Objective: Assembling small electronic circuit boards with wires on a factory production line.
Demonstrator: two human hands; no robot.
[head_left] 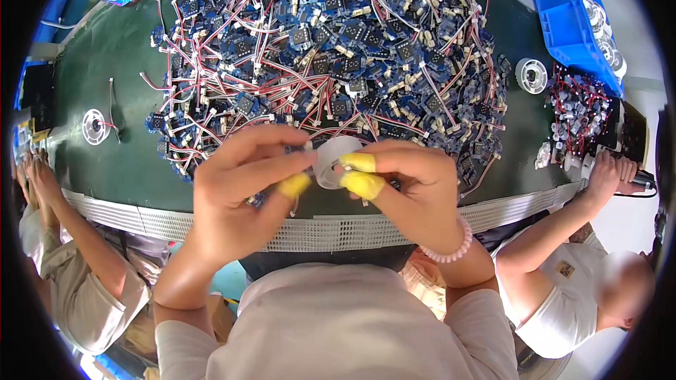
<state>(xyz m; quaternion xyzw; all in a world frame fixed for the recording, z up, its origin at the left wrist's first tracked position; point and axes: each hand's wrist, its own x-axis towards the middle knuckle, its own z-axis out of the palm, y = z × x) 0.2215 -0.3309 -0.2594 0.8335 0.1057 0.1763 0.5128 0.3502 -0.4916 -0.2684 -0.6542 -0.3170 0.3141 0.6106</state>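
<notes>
In the head view, a white cylinder [338, 146] is up in the person's hands, over the near edge of the green table [81, 162] and about midway along it. Judging by this, work on the piece is under way and not done: it has not been set down. Much looks to be left as well, since a broad heap of blue circuit boards [331, 49] with thin leads covers the middle of the table, reaching to its far edge. Toward the left edge a white ring [94, 127] lies flat with a short lead [113, 109] beside it; toward the right edge another ring-shaped part [531, 76] rests near a pile of small red-wired parts [579, 112]. A blue bin [563, 14] stands at the far right corner.

As for the grip, the right hand [419, 183] has its thumb and a finger, both in yellow covers [362, 184], drawn close together on the cylinder's right side, pinching it. The left hand [236, 186] is at the opposite side, its fingers bent and its covered thumb a little apart from them; the fingertips are blurred there, so I cannot tell whether they press on the cylinder or pinch some small part just beside it.
</notes>
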